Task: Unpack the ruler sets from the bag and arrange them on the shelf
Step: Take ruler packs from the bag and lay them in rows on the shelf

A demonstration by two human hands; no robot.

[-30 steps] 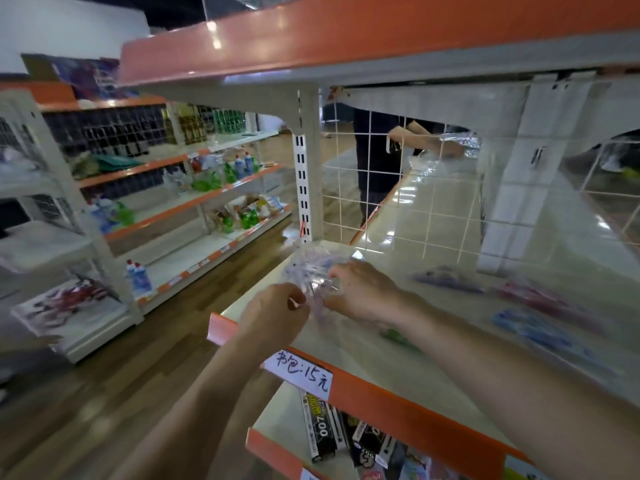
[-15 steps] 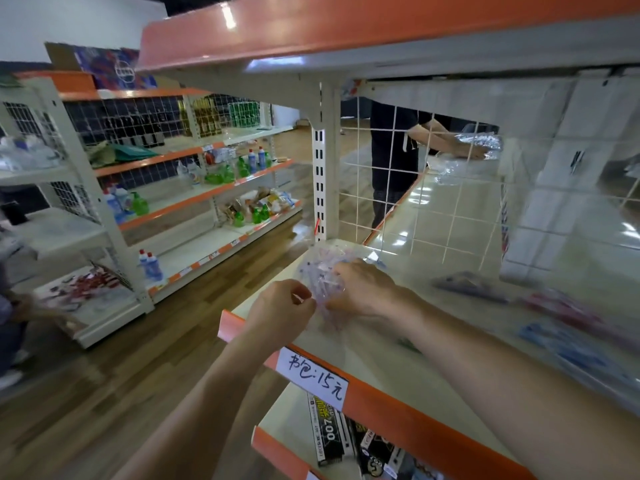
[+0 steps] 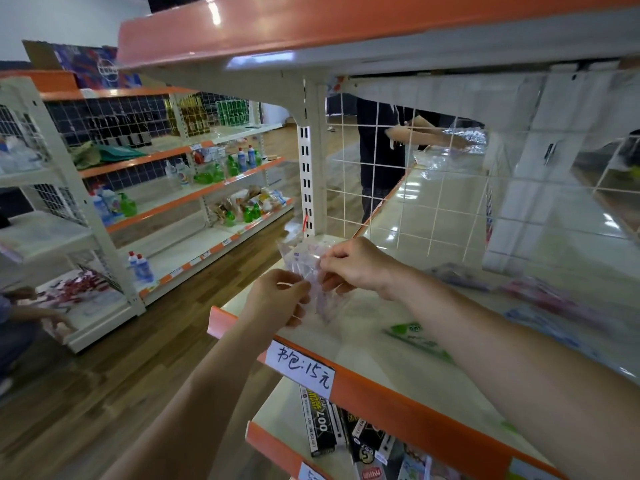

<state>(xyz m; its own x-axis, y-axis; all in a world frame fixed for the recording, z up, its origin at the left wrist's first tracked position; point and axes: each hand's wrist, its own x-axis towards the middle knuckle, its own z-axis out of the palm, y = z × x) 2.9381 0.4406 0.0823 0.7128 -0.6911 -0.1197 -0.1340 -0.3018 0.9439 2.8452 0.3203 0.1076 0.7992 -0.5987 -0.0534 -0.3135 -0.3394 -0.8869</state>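
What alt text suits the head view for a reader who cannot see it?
A left hand and right hand pinch a clear plastic packet over a cream shelf with an orange edge. Coloured packets lie on it further right.

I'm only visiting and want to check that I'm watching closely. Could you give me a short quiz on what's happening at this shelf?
1. True or false: the left hand and right hand both pinch the clear plastic packet.
2. Where does the green packet lie? A) on the shelf, right of the hands B) on the floor C) on the top board
3. Fill in: the handwritten label hangs on the shelf's ____ front edge.
Key: 1 true; 2 A; 3 orange.
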